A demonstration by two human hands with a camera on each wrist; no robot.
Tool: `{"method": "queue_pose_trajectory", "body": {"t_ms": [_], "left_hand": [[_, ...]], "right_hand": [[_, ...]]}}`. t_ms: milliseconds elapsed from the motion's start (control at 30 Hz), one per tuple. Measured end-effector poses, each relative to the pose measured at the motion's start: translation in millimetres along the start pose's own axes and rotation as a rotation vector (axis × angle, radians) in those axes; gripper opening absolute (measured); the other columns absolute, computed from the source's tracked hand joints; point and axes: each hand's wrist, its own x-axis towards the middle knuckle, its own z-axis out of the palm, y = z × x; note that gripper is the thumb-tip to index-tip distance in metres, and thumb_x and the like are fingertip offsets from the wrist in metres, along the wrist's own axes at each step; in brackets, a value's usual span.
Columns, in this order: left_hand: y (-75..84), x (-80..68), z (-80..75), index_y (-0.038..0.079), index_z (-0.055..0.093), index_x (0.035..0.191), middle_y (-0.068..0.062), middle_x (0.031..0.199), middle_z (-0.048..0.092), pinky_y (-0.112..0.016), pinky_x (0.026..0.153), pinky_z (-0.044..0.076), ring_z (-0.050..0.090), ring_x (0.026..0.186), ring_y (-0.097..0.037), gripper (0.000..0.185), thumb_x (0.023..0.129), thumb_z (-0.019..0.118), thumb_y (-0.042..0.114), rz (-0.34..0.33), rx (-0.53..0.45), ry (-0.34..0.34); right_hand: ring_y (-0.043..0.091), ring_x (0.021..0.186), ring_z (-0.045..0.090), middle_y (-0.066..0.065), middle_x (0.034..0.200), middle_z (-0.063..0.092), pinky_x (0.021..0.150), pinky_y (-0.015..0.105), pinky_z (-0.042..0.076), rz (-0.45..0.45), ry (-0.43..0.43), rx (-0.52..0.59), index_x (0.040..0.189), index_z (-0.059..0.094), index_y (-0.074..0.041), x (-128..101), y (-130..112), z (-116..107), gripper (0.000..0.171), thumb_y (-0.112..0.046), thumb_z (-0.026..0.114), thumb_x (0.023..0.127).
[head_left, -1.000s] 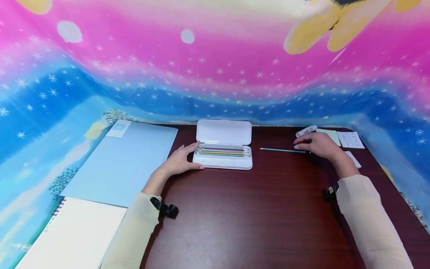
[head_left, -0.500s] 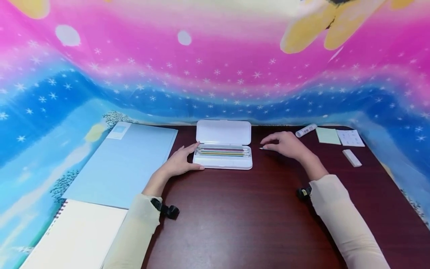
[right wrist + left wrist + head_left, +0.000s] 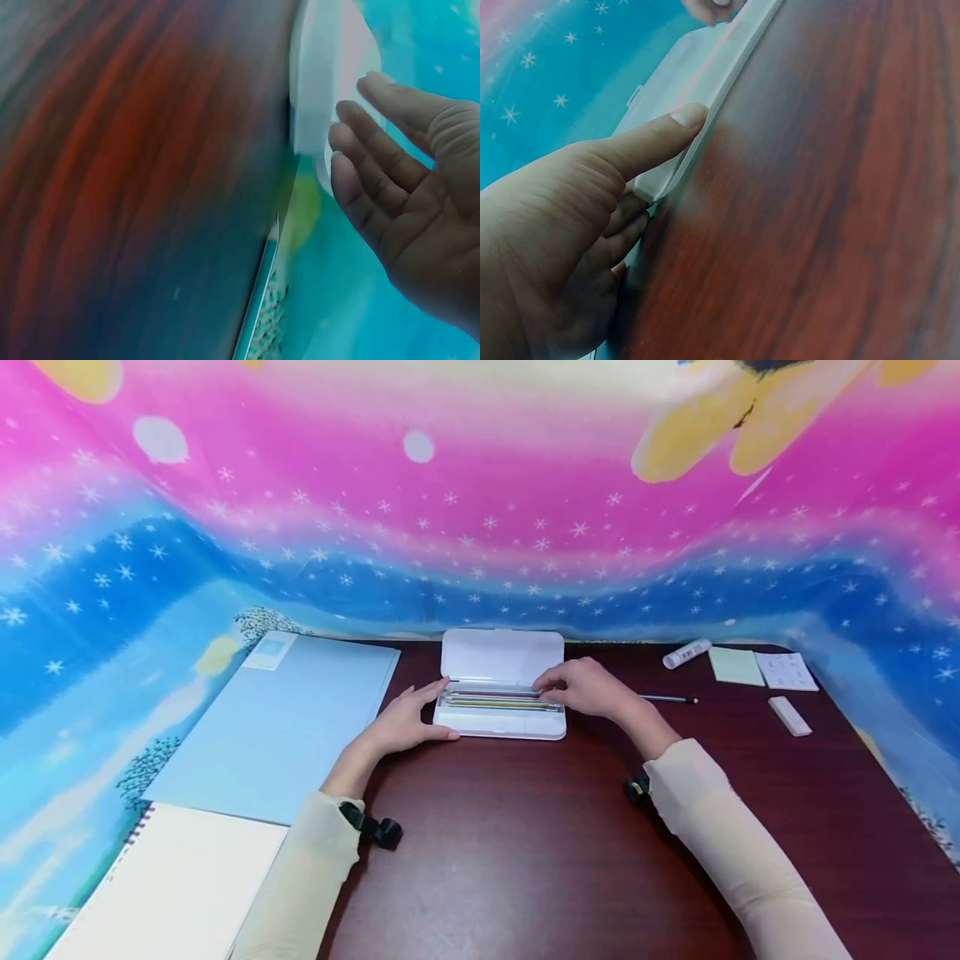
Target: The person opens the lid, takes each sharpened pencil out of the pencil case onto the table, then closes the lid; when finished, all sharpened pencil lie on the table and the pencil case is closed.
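Note:
A white pencil case (image 3: 498,722) stands with its lid raised at the back of the table, several coloured pencils (image 3: 495,699) lying inside. My left hand (image 3: 405,720) grips its left end, thumb along the front edge and fingers at the far side; in the left wrist view the thumb (image 3: 656,142) presses the rim. Over the case's right end is my right hand (image 3: 588,685), its fingertips above the pencil ends. Seen from the right wrist, its fingers (image 3: 375,169) are loosely bent with nothing visible between them. A dark pencil (image 3: 671,698) lies on the table, partly behind the right hand.
On the left lie a light blue folder (image 3: 285,735) and a spiral sketchbook (image 3: 172,877). At the back right are a glue stick (image 3: 686,654), green sticky notes (image 3: 737,666), a white note pad (image 3: 786,671) and a white eraser (image 3: 790,717). A printed cloth hangs behind the table (image 3: 525,860).
My right hand has moved left, from the dark pencil's far end along it to the case's right end. The dark pencil stays on the table. My left hand keeps its place.

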Motion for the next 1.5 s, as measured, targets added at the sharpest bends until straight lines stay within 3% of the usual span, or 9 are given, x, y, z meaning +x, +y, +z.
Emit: {"method": "queue_pose_trajectory", "body": {"t_ms": [167,333,500,667,1000,1267,1500], "left_hand": [[0.5,1.1,-0.7,0.025,0.026,0.163,-0.009,0.167,0.031,-0.063,0.125,0.02,0.015,0.155,-0.048,0.101,0.082,0.08,0.052,0.006,0.004,0.0],[2.8,1.4,-2.0,0.026,0.025,0.163,-0.009,0.167,0.03,-0.065,0.125,0.019,0.014,0.155,-0.048,0.101,0.082,0.079,0.053,-0.002,-0.002,-0.008],[4.2,1.1,-3.3,0.026,0.026,0.163,-0.009,0.167,0.03,-0.065,0.125,0.019,0.014,0.155,-0.048,0.101,0.082,0.08,0.052,-0.013,-0.005,-0.011],[2.5,0.6,-2.9,0.024,0.026,0.163,-0.009,0.167,0.031,-0.063,0.126,0.019,0.014,0.155,-0.047,0.1,0.082,0.08,0.051,-0.002,0.002,-0.01],[0.0,1.1,-0.9,0.027,0.026,0.163,-0.008,0.167,0.031,-0.064,0.125,0.02,0.015,0.155,-0.048,0.1,0.082,0.08,0.053,0.005,0.001,-0.004],[-1.4,2.4,0.1,0.025,0.025,0.163,-0.008,0.167,0.031,-0.062,0.126,0.018,0.015,0.156,-0.046,0.101,0.082,0.079,0.053,0.011,0.004,-0.005],[-1.5,2.3,-1.2,0.024,0.025,0.163,-0.007,0.167,0.03,-0.06,0.127,0.018,0.014,0.156,-0.045,0.101,0.083,0.08,0.051,0.015,0.0,-0.009]], "right_hand": [[0.014,0.102,0.07,-0.002,0.121,0.075,0.091,0.039,0.057,0.002,-0.065,-0.101,0.12,0.077,-0.023,10,-9,6,0.023,-0.023,0.068,0.098],[0.01,0.083,0.064,-0.002,0.121,0.075,0.078,0.033,0.053,0.016,-0.093,-0.136,0.12,0.077,-0.024,13,-14,8,0.024,-0.021,0.068,0.098],[0.012,0.069,0.052,-0.003,0.106,0.076,0.064,0.028,0.042,-0.012,-0.096,-0.191,0.119,0.077,-0.021,16,-18,9,0.023,-0.019,0.068,0.098],[0.012,0.071,0.052,-0.006,0.088,0.07,0.059,0.026,0.041,-0.04,-0.077,-0.221,0.112,0.077,-0.02,18,-19,11,0.018,-0.017,0.067,0.098],[0.012,0.08,0.063,-0.003,0.102,0.075,0.072,0.034,0.055,-0.04,0.045,-0.116,0.105,0.081,-0.023,7,-9,3,0.014,-0.02,0.073,0.095],[0.019,0.093,0.065,0.002,0.108,0.075,0.081,0.04,0.054,0.003,0.142,0.037,0.104,0.081,-0.021,-10,16,-11,0.014,-0.016,0.073,0.094],[0.019,0.086,0.063,0.002,0.104,0.077,0.076,0.035,0.05,0.046,0.21,0.073,0.104,0.081,-0.021,-24,35,-25,0.013,-0.018,0.076,0.092]]}}
